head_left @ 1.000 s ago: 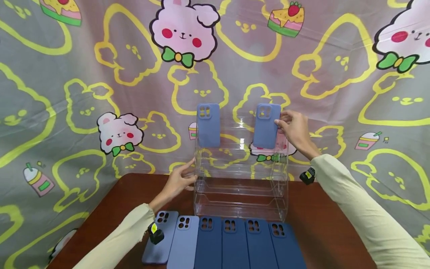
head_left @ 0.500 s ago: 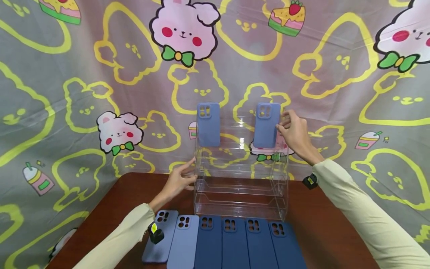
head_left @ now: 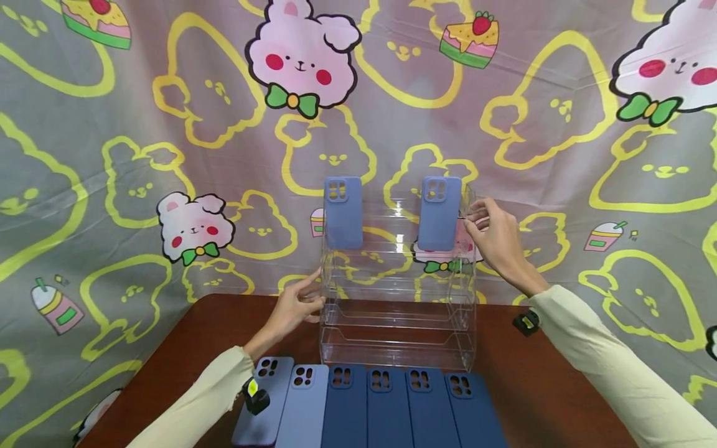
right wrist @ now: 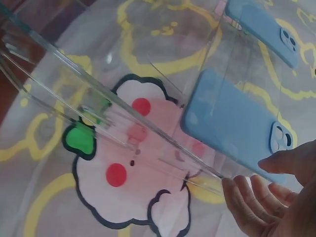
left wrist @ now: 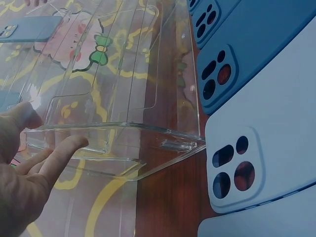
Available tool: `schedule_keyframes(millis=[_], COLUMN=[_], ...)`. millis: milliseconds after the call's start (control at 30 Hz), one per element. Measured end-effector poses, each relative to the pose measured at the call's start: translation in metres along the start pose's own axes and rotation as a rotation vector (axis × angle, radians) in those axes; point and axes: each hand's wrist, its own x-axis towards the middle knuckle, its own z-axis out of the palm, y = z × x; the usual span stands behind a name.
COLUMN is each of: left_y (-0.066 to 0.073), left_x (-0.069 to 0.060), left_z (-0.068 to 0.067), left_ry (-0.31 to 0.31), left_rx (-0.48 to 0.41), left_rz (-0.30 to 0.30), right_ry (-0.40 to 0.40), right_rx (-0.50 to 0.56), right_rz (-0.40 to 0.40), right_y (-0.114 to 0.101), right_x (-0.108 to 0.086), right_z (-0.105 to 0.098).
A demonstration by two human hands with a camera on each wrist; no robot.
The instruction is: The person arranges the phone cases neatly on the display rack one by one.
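Two light-blue phone cases stand upright on the top tier of a clear stepped rack (head_left: pixel 392 358), the left case (head_left: pixel 344 218) and the right case (head_left: pixel 440 218) apart from each other. My right hand (head_left: pixel 498 239) is beside the right case, at the rack's upper right side. In the right wrist view its thumb overlaps the camera end of that case (right wrist: pixel 227 123), fingers loosely bent by the rack's side; contact is unclear. The left hand (head_left: pixel 292 311) rests at the rack's left side, fingers spread, and in the left wrist view (left wrist: pixel 29 182) nothing is between thumb and fingers.
In front of the rack lie a grey-blue case (head_left: pixel 263 404), a pale lavender case (head_left: pixel 302 407) and several dark blue cases (head_left: pixel 389 414), side by side on the brown table (head_left: pixel 538 379). A cartoon-printed cloth (head_left: pixel 392 137) hangs behind.
The right hand has drawn slightly right, away from the right case's edge, its thumb no longer over that case in the head view. Both upright cases keep their places on the rack.
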Motion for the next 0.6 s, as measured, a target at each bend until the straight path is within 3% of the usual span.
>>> schedule_keyframes(millis=[167,433,600], left_y=[0.000,0.004,0.005], left_x=[0.000,0.004,0.001], left_z=[0.000,-0.006,-0.010], left_ry=[0.002,-0.077,-0.088], left_rx=[0.010,-0.069,-0.088], left_rz=[0.001,-0.040,-0.067], right_ry=[-0.039,-0.117,-0.183], right_rx=[-0.016,-0.067,-0.055], right_rz=[0.023,0.072,0.114], right_y=[0.007,0.021,0.027], right_x=[-0.021,-0.073,-0.102], right_z=[-0.005,-0.014,-0.014])
